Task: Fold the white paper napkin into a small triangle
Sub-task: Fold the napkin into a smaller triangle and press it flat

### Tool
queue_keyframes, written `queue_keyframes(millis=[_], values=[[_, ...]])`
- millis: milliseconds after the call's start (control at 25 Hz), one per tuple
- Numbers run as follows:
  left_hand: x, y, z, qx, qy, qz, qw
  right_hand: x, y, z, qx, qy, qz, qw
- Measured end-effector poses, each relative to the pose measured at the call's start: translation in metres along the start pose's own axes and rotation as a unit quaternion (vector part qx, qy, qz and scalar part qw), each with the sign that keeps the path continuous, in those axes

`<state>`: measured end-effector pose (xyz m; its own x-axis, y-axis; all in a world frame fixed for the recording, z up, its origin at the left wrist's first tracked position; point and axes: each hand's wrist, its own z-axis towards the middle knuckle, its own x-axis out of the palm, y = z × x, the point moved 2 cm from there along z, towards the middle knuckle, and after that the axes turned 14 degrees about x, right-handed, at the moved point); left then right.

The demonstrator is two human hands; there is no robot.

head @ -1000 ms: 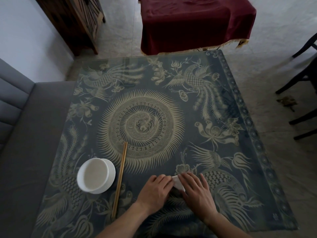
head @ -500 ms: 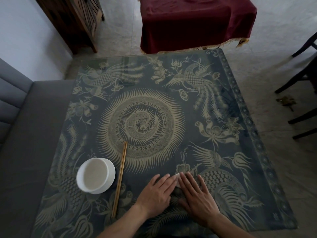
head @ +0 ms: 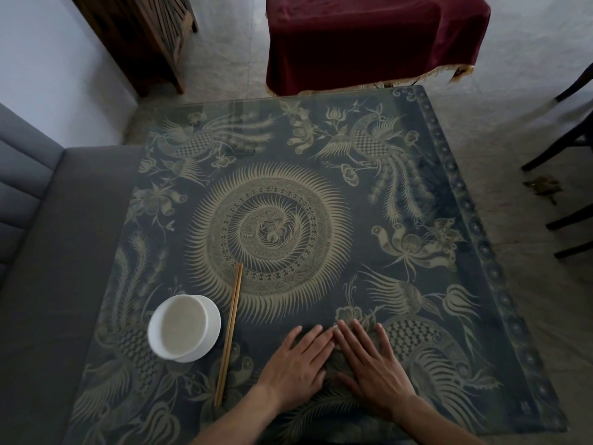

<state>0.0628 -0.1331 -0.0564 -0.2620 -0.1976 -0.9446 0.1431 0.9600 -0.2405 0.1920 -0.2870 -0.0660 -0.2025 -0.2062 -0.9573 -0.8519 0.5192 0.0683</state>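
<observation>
The white paper napkin [head: 335, 327] is almost wholly hidden under my hands; only a tiny pale tip shows between the fingertips. My left hand [head: 298, 361] lies flat on the table, palm down, fingers stretched out. My right hand [head: 369, 364] lies flat beside it, fingers slightly spread, index fingers nearly touching. Both hands press down where the napkin lies, near the front edge of the glass-topped table [head: 321, 149] with its dark blue patterned cloth.
A white bowl [head: 153, 332] on a saucer stands to the left of my hands. A pair of wooden chopsticks [head: 229, 332] lies between the bowl and my left hand. A grey sofa [head: 48, 252] borders the left, a red-clothed table [head: 369, 36] stands behind, dark chair legs [head: 571, 139] are at right.
Both hands have flattened and slid forward over the napkin. A second ago a white corner showed between them; only a sliver shows now.
</observation>
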Motion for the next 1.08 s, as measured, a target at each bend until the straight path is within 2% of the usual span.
queue_keyframes(millis=[440, 680, 800, 920, 1080], values=[[-0.005, -0.005, 0.005, -0.023, 0.022, -0.018, 0.999, 0.000, 0.000, 0.000, -0.002, 0.013, 0.004, 1.000], [-0.003, -0.001, -0.014, -0.010, 0.022, 0.041, 0.999, -0.005, 0.002, -0.001, 0.000, 0.005, -0.001, 1.000], [0.001, -0.005, -0.028, -0.032, 0.028, 0.038, 0.998, -0.007, 0.002, -0.001, 0.001, 0.009, 0.002, 1.000], [-0.001, -0.013, -0.034, -0.077, 0.003, 0.003, 0.997, -0.008, 0.000, -0.002, 0.001, 0.019, -0.002, 1.000], [-0.012, -0.011, -0.031, -0.082, -0.040, 0.005, 0.996, -0.014, 0.003, -0.004, 0.007, 0.012, 0.000, 1.000]])
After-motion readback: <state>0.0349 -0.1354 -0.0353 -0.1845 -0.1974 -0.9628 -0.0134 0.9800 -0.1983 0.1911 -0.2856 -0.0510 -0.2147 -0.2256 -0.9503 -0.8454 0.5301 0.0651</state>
